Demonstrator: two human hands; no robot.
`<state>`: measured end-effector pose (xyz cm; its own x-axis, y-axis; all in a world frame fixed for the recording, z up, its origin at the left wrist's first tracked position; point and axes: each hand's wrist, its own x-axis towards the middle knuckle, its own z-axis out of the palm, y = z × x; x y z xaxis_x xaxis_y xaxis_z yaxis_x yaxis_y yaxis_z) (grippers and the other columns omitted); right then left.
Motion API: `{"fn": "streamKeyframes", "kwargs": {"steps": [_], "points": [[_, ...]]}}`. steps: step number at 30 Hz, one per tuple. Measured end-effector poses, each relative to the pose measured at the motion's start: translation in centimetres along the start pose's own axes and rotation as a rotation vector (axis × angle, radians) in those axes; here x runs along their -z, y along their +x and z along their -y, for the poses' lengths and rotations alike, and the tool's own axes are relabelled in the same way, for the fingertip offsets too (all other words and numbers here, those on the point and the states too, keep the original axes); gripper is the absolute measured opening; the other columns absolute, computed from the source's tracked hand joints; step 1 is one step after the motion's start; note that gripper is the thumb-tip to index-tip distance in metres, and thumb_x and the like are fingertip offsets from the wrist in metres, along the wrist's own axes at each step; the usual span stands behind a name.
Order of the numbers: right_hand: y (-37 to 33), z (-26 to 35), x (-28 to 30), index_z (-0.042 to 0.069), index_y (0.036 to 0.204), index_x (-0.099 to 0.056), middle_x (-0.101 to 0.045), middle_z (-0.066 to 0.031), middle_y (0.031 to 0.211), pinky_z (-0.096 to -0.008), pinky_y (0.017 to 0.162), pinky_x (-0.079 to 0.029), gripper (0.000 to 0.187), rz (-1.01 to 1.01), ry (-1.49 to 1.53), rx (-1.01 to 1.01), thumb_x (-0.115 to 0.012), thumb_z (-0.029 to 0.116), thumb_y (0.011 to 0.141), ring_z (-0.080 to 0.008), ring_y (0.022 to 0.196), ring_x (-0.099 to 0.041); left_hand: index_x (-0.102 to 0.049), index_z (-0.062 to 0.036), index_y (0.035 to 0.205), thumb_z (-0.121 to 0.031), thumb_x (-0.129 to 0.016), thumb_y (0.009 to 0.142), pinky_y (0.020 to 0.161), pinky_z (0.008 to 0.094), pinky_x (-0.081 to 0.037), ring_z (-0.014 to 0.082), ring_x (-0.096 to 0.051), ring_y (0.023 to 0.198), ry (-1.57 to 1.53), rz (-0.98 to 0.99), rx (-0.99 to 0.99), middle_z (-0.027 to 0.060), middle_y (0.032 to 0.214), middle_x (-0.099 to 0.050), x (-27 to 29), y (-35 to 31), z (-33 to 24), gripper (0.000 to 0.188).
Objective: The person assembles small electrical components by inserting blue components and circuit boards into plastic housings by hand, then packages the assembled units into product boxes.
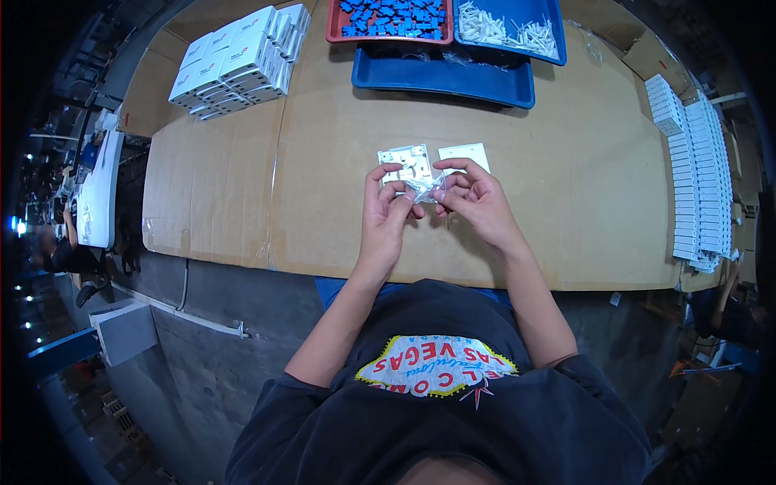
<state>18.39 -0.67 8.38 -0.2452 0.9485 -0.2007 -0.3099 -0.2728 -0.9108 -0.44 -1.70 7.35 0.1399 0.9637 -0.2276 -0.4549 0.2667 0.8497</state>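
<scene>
Between the fingertips of both hands is a small clear plastic bag (426, 191) with white pieces in it. My left hand (385, 212) pinches the bag's left side, and my right hand (485, 208) grips its right side with bent fingers. Just beyond the bag lies an opened white plastic housing (415, 153) with moulded parts inside, partly covered by my left fingers. A flat white square cover (470, 151) rests to its right, its near edge hidden behind my right hand.
The table is topped with cardboard (323, 186). At its far side stand a red tray (330, 34) of blue pieces, a blue tray (559, 56) of white sticks and a lower blue tray (440, 77). White boxes (230, 69) are stacked far left, white units (685, 178) at right. Other people work at both sides.
</scene>
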Motion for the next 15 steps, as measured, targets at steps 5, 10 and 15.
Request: {"fn": "streamKeyframes", "kwargs": {"steps": [5,10,15], "points": [[0.0,0.3,-0.4,0.000,0.136,-0.057,-0.064,-0.0045,0.097,-0.0260,0.074,-0.060,0.039,-0.006,0.008,0.000,-0.069,-0.001,0.099,-0.0109,0.083,-0.069,-0.060,-0.0028,0.119,-0.005,-0.060,0.105,0.080,0.0233,-0.050,0.0098,-0.063,0.093,0.092,0.040,-0.052,0.0074,0.107,-0.066,0.8,0.0,0.4,0.014],[-0.1,-0.1,-0.2,-0.001,0.133,-0.059,-0.066,-0.0064,0.098,-0.0266,0.073,-0.060,0.037,0.008,0.007,0.017,-0.069,-0.003,0.098,-0.0120,0.083,-0.070,-0.061,-0.0039,0.118,0.000,-0.061,0.102,0.089,0.0275,-0.054,0.0124,-0.064,0.096,0.107,-0.014,-0.097,0.0068,0.108,-0.065,0.6,0.2,0.6,0.016],[0.1,-0.7,0.0,-0.002,0.128,-0.063,-0.068,-0.0081,0.100,-0.0270,0.076,-0.061,0.030,0.031,-0.006,0.025,-0.067,-0.003,0.099,-0.0124,0.085,-0.071,-0.056,-0.0054,0.128,0.004,-0.062,0.099,0.095,0.0319,-0.053,0.0154,-0.063,0.105,-0.354,-0.013,0.082,0.0098,0.116,-0.065,1.2,0.4,0.7,0.030]]}}
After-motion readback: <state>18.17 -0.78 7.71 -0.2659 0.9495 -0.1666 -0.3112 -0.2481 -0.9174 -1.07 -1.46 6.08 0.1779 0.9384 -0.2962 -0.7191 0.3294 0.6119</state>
